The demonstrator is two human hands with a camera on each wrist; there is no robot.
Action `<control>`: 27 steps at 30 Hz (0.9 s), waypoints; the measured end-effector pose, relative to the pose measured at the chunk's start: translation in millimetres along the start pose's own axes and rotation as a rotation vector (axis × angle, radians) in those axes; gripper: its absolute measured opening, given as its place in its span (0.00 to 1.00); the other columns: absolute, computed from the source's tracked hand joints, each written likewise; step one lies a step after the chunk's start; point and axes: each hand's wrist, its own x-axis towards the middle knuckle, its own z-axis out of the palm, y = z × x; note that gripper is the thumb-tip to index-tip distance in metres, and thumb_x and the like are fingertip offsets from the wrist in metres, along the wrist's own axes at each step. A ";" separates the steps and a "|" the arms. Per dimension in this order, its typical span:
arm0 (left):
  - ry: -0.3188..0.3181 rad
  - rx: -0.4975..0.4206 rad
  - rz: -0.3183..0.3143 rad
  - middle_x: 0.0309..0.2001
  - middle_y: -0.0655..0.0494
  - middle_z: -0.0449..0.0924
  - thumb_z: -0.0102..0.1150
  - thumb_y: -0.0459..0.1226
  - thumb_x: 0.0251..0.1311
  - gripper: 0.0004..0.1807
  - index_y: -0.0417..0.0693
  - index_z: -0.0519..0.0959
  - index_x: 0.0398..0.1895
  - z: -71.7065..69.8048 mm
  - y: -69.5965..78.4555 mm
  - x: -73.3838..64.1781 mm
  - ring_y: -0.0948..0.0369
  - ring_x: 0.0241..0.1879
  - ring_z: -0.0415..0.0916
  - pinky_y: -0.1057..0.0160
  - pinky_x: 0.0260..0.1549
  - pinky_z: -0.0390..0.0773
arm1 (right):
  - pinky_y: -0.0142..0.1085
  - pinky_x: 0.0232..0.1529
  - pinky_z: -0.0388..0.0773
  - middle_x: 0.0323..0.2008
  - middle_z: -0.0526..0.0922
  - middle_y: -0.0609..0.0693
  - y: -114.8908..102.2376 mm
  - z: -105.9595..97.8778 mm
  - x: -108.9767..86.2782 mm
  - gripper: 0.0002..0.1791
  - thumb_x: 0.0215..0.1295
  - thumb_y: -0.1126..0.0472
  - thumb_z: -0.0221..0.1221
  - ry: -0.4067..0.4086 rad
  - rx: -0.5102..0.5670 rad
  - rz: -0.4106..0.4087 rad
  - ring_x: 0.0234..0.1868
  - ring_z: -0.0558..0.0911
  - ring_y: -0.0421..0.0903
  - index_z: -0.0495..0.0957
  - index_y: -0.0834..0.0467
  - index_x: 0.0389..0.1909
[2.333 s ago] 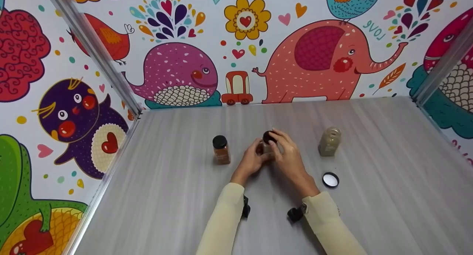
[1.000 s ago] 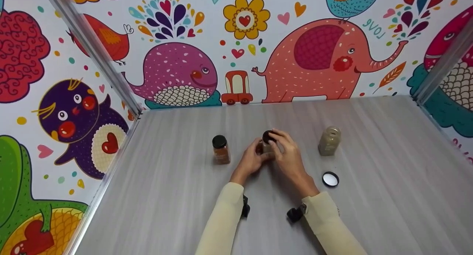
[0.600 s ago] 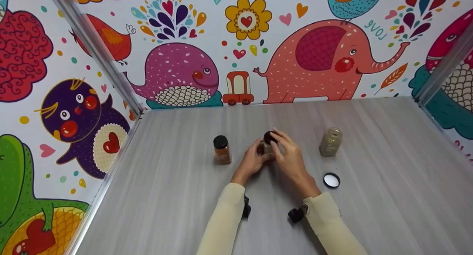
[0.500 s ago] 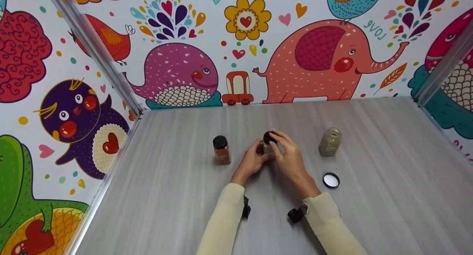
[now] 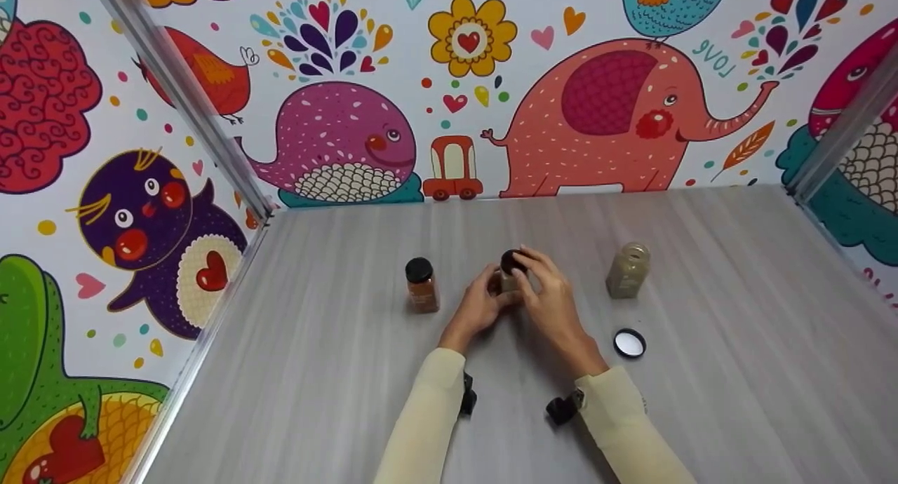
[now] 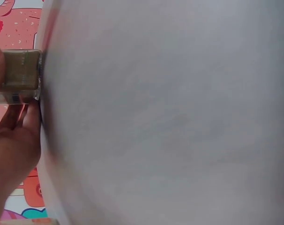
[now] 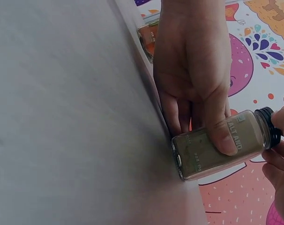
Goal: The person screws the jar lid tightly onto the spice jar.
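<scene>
In the middle of the table stands a square glass spice jar [image 7: 203, 152] of grey-brown powder, its side printed with pale lettering. My left hand [image 5: 480, 305] grips the jar low down, thumb across its near face in the right wrist view. The fingers of my right hand [image 5: 553, 294] pinch the black screw cap [image 5: 513, 261] at the jar's top. In the left wrist view the jar's lower part [image 6: 22, 70] shows at the left edge, with left-hand fingers beside it.
A capped spice jar with reddish-brown powder [image 5: 422, 287] stands to the left. On the right is a lidless jar of greenish-beige powder [image 5: 627, 272]. Nearer me, a loose black cap [image 5: 629, 343] lies with its white inside up. A cartoon-printed wall [image 5: 463, 119] bounds the table's back.
Both hands stay at the jar in the middle, with hardly any movement of the fingers. The other jars and the loose cap keep their places; the head view shifts very slightly.
</scene>
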 end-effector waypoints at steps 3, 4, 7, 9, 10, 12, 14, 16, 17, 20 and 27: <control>0.002 0.006 -0.010 0.62 0.46 0.79 0.65 0.45 0.64 0.29 0.50 0.71 0.66 0.2 -0.5 0.4 0.55 0.61 0.77 0.53 0.61 0.76 | 0.50 0.58 0.78 0.60 0.80 0.62 0.1 0.7 -0.7 0.16 0.70 0.65 0.60 0.000 -0.006 0.005 0.61 0.80 0.58 0.81 0.65 0.56; 0.002 0.012 -0.008 0.61 0.46 0.79 0.64 0.45 0.64 0.28 0.50 0.71 0.66 0.0 -0.4 0.4 0.55 0.60 0.77 0.53 0.61 0.76 | 0.50 0.58 0.78 0.60 0.79 0.62 0.2 1.0 -0.9 0.16 0.70 0.65 0.60 0.001 -0.009 0.005 0.61 0.80 0.58 0.81 0.65 0.56; 0.003 0.037 -0.017 0.60 0.47 0.80 0.64 0.45 0.65 0.27 0.51 0.71 0.66 -0.3 -0.3 0.4 0.56 0.58 0.77 0.55 0.60 0.75 | 0.51 0.59 0.78 0.61 0.79 0.64 0.1 1.7 -1.2 0.16 0.69 0.65 0.61 0.003 -0.005 0.012 0.62 0.80 0.59 0.81 0.66 0.56; 0.002 0.049 -0.017 0.58 0.48 0.81 0.63 0.46 0.66 0.27 0.51 0.72 0.65 -0.7 -0.1 -0.1 0.57 0.56 0.76 0.55 0.59 0.74 | 0.52 0.60 0.77 0.62 0.78 0.64 -0.6 1.6 -1.3 0.16 0.70 0.65 0.61 0.001 0.000 0.016 0.63 0.79 0.59 0.81 0.66 0.56; 0.003 0.054 -0.015 0.59 0.48 0.81 0.63 0.46 0.66 0.27 0.51 0.72 0.65 -0.9 -0.3 -0.3 0.57 0.56 0.76 0.54 0.59 0.74 | 0.52 0.61 0.76 0.62 0.78 0.64 -1.0 1.4 -1.3 0.16 0.70 0.65 0.61 0.000 0.004 0.017 0.63 0.78 0.59 0.81 0.66 0.56; 0.002 0.059 -0.019 0.60 0.49 0.80 0.63 0.47 0.66 0.27 0.52 0.72 0.65 -0.6 -1.0 -0.2 0.57 0.57 0.76 0.55 0.60 0.74 | 0.52 0.62 0.75 0.63 0.78 0.63 -0.8 1.4 -1.7 0.16 0.70 0.65 0.60 -0.003 0.008 0.021 0.64 0.78 0.58 0.81 0.65 0.57; 0.001 0.056 -0.017 0.60 0.48 0.80 0.63 0.47 0.66 0.27 0.51 0.71 0.66 -0.5 -1.1 -0.1 0.56 0.58 0.76 0.54 0.61 0.75 | 0.51 0.61 0.76 0.62 0.78 0.62 -0.6 1.4 -1.9 0.16 0.70 0.65 0.60 -0.004 0.003 0.019 0.63 0.79 0.58 0.81 0.65 0.56; 0.002 0.053 -0.017 0.61 0.47 0.79 0.63 0.47 0.66 0.28 0.51 0.71 0.67 -0.3 -1.5 -0.1 0.56 0.60 0.76 0.53 0.61 0.75 | 0.50 0.60 0.77 0.61 0.79 0.62 -0.1 2.0 -2.0 0.16 0.70 0.65 0.61 -0.001 -0.001 0.014 0.62 0.80 0.58 0.81 0.65 0.56; 0.003 0.052 -0.016 0.61 0.47 0.80 0.63 0.47 0.66 0.28 0.51 0.71 0.66 -0.3 -1.6 -0.1 0.56 0.60 0.77 0.53 0.61 0.75 | 0.50 0.59 0.78 0.60 0.80 0.62 0.1 2.3 -2.1 0.16 0.69 0.65 0.61 0.003 -0.003 0.010 0.62 0.80 0.58 0.81 0.65 0.56; 0.007 0.044 -0.019 0.60 0.47 0.80 0.63 0.47 0.65 0.27 0.50 0.72 0.66 -0.4 -0.4 -0.4 0.56 0.58 0.77 0.52 0.61 0.75 | 0.50 0.57 0.79 0.59 0.80 0.63 -0.8 2.8 -1.9 0.16 0.68 0.66 0.62 0.024 -0.005 -0.001 0.60 0.81 0.58 0.81 0.66 0.54; 0.007 0.023 -0.020 0.62 0.46 0.79 0.64 0.46 0.66 0.27 0.50 0.72 0.66 0.2 -1.6 0.1 0.56 0.62 0.76 0.53 0.63 0.74 | 0.52 0.59 0.77 0.61 0.79 0.64 -2.8 2.2 -1.6 0.17 0.68 0.66 0.62 0.024 0.002 0.018 0.62 0.80 0.59 0.81 0.66 0.56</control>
